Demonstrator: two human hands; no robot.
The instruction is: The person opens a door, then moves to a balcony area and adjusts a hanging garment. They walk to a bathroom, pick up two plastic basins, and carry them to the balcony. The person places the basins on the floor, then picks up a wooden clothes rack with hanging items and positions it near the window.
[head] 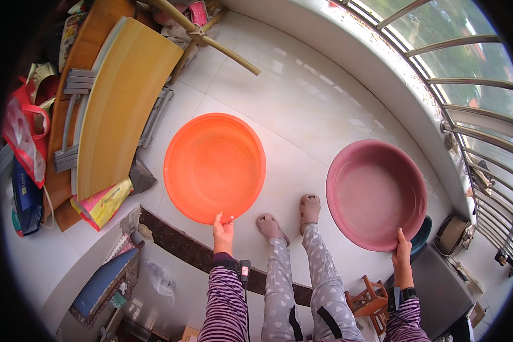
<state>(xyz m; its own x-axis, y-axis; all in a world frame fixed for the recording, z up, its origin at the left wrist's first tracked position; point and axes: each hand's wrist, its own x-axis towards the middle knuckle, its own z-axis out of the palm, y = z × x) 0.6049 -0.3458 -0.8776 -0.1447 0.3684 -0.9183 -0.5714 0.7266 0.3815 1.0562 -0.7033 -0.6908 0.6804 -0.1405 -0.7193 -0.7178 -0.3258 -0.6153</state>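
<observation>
An orange plastic basin is held by its near rim in my left hand, left of my feet. My right hand grips the near right rim of a dusky pink plastic basin, with the thumb over the edge. Both basins look empty and are apart from each other. Between and below them are my feet in brown clogs on the tiled floor.
Folded tables with a light wood top lean at the left beside bags. A bamboo pole frame stands at the top. Barred windows line the right. A small wooden stool and a dark green basin are at lower right.
</observation>
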